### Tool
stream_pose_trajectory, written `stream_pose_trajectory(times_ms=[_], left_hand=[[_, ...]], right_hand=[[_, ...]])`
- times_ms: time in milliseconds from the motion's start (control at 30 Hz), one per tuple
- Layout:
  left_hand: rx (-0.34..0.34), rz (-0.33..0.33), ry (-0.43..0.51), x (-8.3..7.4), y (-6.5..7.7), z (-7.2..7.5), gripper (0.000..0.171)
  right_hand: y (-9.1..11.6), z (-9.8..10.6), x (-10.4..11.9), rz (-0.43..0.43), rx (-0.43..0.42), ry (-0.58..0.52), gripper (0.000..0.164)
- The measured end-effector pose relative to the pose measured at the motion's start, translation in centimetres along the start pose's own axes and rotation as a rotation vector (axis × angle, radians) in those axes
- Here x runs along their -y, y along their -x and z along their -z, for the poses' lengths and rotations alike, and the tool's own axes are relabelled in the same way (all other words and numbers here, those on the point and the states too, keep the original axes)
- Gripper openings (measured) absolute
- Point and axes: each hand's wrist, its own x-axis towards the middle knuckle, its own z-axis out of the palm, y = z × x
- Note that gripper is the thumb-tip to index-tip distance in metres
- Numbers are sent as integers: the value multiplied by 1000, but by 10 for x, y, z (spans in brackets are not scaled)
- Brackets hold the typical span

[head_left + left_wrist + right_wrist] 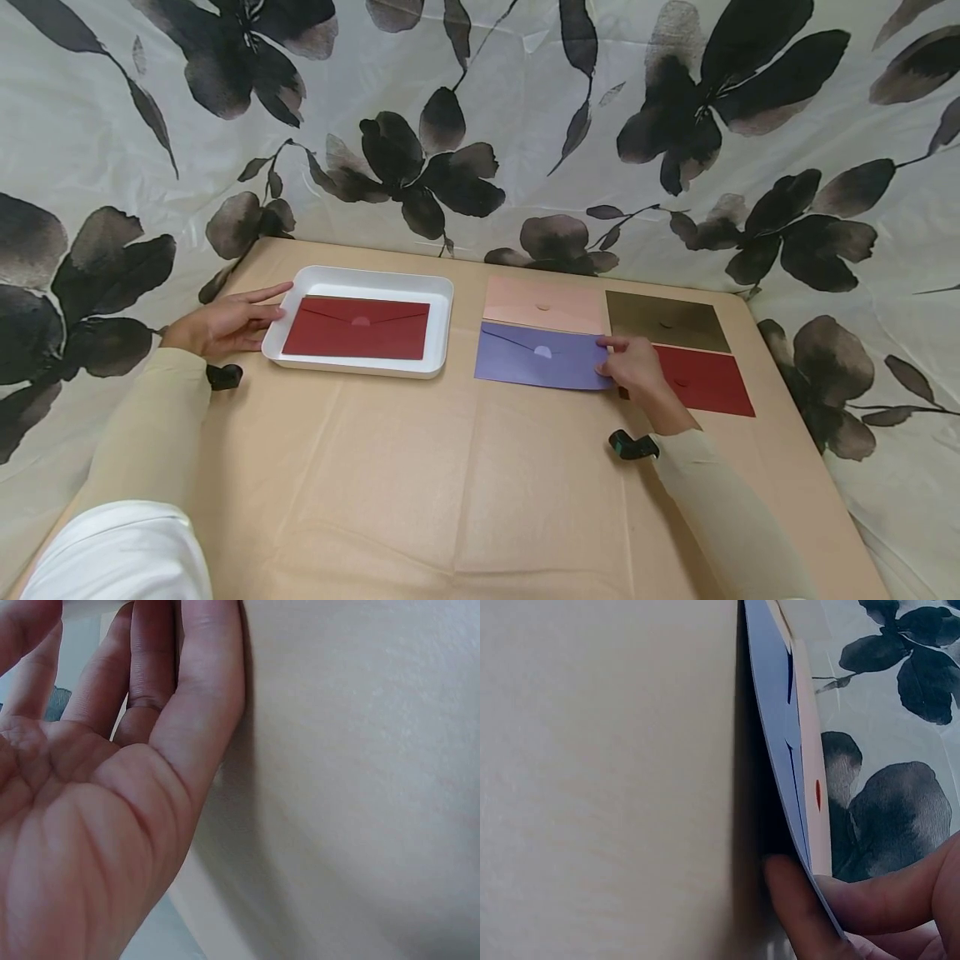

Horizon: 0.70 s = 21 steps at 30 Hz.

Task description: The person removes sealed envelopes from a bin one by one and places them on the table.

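My right hand (632, 365) pinches the right edge of a lavender-blue envelope (517, 358). In the right wrist view the envelope (769, 712) bows, its near edge raised off the table, with a finger underneath and the thumb side on top. At the left, my left hand (232, 323) rests its extended fingers against the left rim of a white tray (442, 321). Inside that tray lies a red envelope (360, 337). The left wrist view shows the palm of the left hand (112, 795), fingers slightly bent, fingertips at the tray's edge.
Behind the lavender envelope lies a pale pink envelope (543, 302). An olive-brown envelope (666, 321) and another red envelope (708, 383) lie to the right, partly behind my right hand. The tan-covered table (420, 483) backs onto a floral curtain (525, 108).
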Motion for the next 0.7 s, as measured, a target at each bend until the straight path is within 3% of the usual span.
stream_pose_trajectory(times_ms=[333, 700], left_hand=[[4, -4, 17, 0, 1, 1, 76], [22, -14, 21, 1, 2, 1, 77]], right_hand=[[-1, 1, 12, 33, -9, 109, 56], [2, 1, 11, -8, -2, 72, 59]])
